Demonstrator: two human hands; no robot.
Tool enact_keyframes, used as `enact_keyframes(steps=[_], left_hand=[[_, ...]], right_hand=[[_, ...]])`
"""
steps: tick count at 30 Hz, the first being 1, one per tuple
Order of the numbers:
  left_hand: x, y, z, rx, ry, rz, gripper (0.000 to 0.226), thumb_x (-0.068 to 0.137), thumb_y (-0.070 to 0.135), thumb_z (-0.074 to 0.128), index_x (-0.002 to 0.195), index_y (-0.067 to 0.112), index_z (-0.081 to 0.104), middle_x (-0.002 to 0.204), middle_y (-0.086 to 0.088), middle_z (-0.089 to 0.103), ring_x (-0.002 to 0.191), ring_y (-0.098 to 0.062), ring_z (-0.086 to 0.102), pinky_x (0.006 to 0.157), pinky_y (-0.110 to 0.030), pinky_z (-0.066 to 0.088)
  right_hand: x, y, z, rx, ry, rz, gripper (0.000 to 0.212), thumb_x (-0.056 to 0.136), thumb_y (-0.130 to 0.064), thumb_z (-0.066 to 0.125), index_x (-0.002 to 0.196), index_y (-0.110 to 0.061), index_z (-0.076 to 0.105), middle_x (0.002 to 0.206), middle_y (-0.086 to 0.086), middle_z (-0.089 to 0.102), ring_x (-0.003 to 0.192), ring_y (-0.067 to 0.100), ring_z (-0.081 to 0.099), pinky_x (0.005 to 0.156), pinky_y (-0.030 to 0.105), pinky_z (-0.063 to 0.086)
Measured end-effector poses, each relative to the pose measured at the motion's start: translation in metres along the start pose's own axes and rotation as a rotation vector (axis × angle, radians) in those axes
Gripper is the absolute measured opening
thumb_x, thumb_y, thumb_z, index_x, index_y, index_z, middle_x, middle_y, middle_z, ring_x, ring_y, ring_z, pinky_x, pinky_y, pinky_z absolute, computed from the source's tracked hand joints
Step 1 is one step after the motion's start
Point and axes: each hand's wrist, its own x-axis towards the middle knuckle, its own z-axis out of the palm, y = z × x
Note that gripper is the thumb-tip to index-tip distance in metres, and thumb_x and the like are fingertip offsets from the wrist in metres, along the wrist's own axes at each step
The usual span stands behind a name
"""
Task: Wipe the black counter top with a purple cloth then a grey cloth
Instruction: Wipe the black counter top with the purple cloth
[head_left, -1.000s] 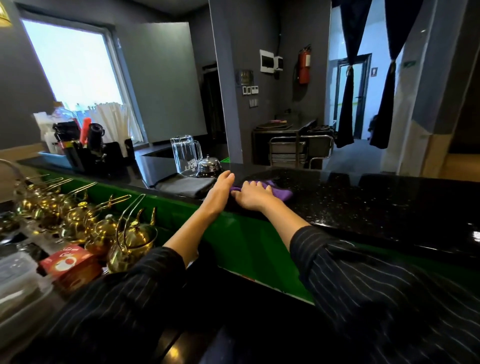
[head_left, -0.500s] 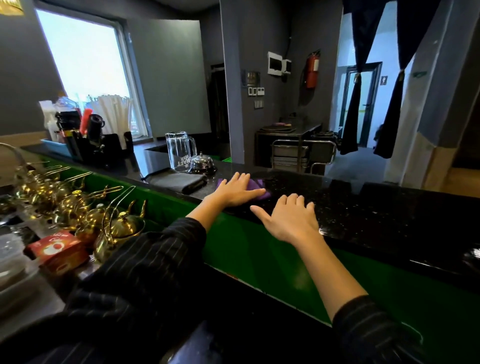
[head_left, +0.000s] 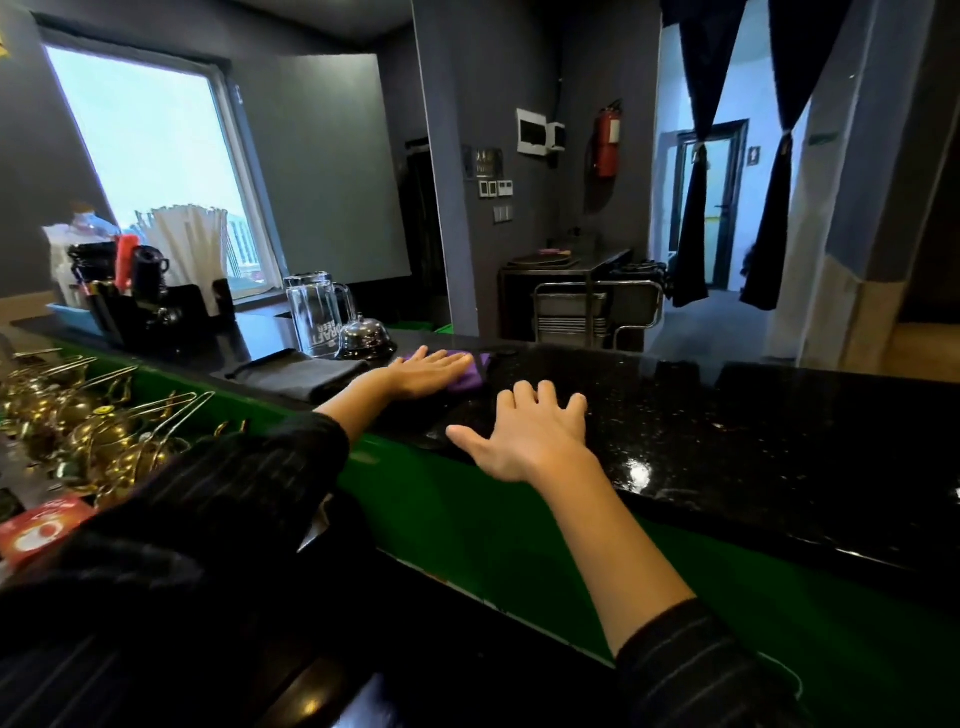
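The left hand (head_left: 431, 371) presses flat on the purple cloth (head_left: 467, 378); the grey cloth (head_left: 301, 375) lies just left; the right hand (head_left: 524, 436), splayed and empty, is farther.

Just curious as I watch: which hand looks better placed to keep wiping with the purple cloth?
The left hand: its palm lies flat on the purple cloth on the black counter top. The right hand is spread nearer the edge, touching no cloth.
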Motion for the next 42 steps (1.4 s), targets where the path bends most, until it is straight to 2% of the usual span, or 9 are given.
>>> enact_keyframes(steps=[9, 12, 15, 19, 26, 31, 35, 39, 42], left_hand=[[0.065, 0.012, -0.006, 0.056, -0.042, 0.022, 0.061, 0.094, 0.059, 0.020, 0.149, 0.038, 0.008, 0.161, 0.001, -0.002, 0.146, -0.038, -0.007, 0.114, -0.065, 0.000], [0.052, 0.006, -0.003, 0.080, -0.061, 0.154, 0.056, 0.095, 0.053, 0.025, 0.148, 0.039, 0.011, 0.161, 0.003, -0.006, 0.146, -0.038, -0.010, 0.113, -0.067, -0.001], [0.040, -0.009, 0.001, 0.009, -0.066, 0.230, 0.067, 0.087, 0.060, 0.021, 0.149, 0.039, 0.002, 0.161, 0.002, -0.006, 0.146, -0.032, -0.013, 0.115, -0.062, -0.004], [0.048, -0.018, -0.002, -0.110, -0.044, 0.145, 0.057, 0.097, 0.054, 0.021, 0.149, 0.039, 0.002, 0.161, 0.004, -0.005, 0.147, -0.029, -0.014, 0.115, -0.058, -0.008], [0.093, 0.021, -0.009, -0.073, -0.065, 0.032, 0.072, 0.084, 0.075, 0.019, 0.147, 0.044, 0.003, 0.161, 0.003, -0.002, 0.146, -0.035, -0.012, 0.114, -0.064, -0.004], [0.078, 0.043, -0.006, 0.011, -0.066, 0.226, 0.058, 0.097, 0.053, 0.024, 0.149, 0.038, 0.003, 0.161, 0.000, -0.002, 0.146, -0.036, -0.011, 0.114, -0.061, -0.002], [0.046, 0.007, 0.004, -0.013, -0.041, 0.336, 0.054, 0.099, 0.049, 0.022, 0.148, 0.041, 0.001, 0.161, 0.005, -0.002, 0.146, -0.029, -0.012, 0.116, -0.058, -0.003], [0.002, -0.045, 0.008, -0.055, 0.019, 0.283, 0.053, 0.102, 0.033, 0.029, 0.151, 0.028, 0.010, 0.161, 0.003, 0.003, 0.145, -0.018, -0.012, 0.118, -0.047, -0.006], [-0.016, -0.050, 0.007, 0.029, 0.029, 0.170, 0.053, 0.103, 0.027, 0.029, 0.150, 0.024, 0.006, 0.161, 0.001, 0.000, 0.147, -0.027, -0.008, 0.117, -0.051, -0.001]], right_hand=[[0.001, 0.003, 0.007, 0.063, 0.061, 0.001, 0.089, 0.086, -0.077, 0.023, 0.149, -0.014, 0.031, 0.155, 0.010, 0.027, 0.143, 0.031, 0.019, 0.112, 0.057, 0.012], [-0.001, 0.002, 0.006, 0.070, 0.064, -0.004, 0.089, 0.087, -0.077, 0.022, 0.149, -0.013, 0.031, 0.155, 0.011, 0.028, 0.143, 0.031, 0.019, 0.112, 0.057, 0.012], [-0.002, 0.002, 0.006, 0.071, 0.042, 0.012, 0.093, 0.086, -0.078, 0.021, 0.151, -0.012, 0.027, 0.157, 0.014, 0.025, 0.145, 0.034, 0.015, 0.113, 0.059, 0.009], [0.002, 0.005, 0.008, 0.085, -0.054, 0.049, 0.101, 0.083, -0.082, 0.019, 0.154, -0.010, 0.013, 0.162, 0.019, 0.007, 0.148, 0.042, -0.002, 0.115, 0.064, -0.001], [0.006, 0.007, 0.011, 0.072, 0.001, 0.029, 0.097, 0.085, -0.079, 0.021, 0.153, -0.011, 0.019, 0.160, 0.020, 0.013, 0.147, 0.042, 0.005, 0.114, 0.064, 0.004], [0.006, 0.007, 0.011, 0.079, 0.014, 0.024, 0.096, 0.085, -0.079, 0.022, 0.152, -0.011, 0.022, 0.160, 0.019, 0.016, 0.147, 0.041, 0.008, 0.114, 0.063, 0.006], [0.005, 0.009, 0.011, 0.093, 0.037, 0.037, 0.098, 0.083, -0.081, 0.022, 0.151, -0.010, 0.026, 0.159, 0.018, 0.021, 0.146, 0.040, 0.013, 0.114, 0.063, 0.009], [0.004, 0.008, 0.010, 0.084, 0.069, 0.043, 0.098, 0.082, -0.082, 0.023, 0.147, -0.010, 0.034, 0.155, 0.016, 0.030, 0.143, 0.039, 0.022, 0.113, 0.062, 0.016], [0.004, 0.004, 0.009, 0.078, 0.081, 0.042, 0.097, 0.081, -0.082, 0.025, 0.143, -0.010, 0.040, 0.151, 0.015, 0.035, 0.140, 0.037, 0.027, 0.111, 0.062, 0.020]])
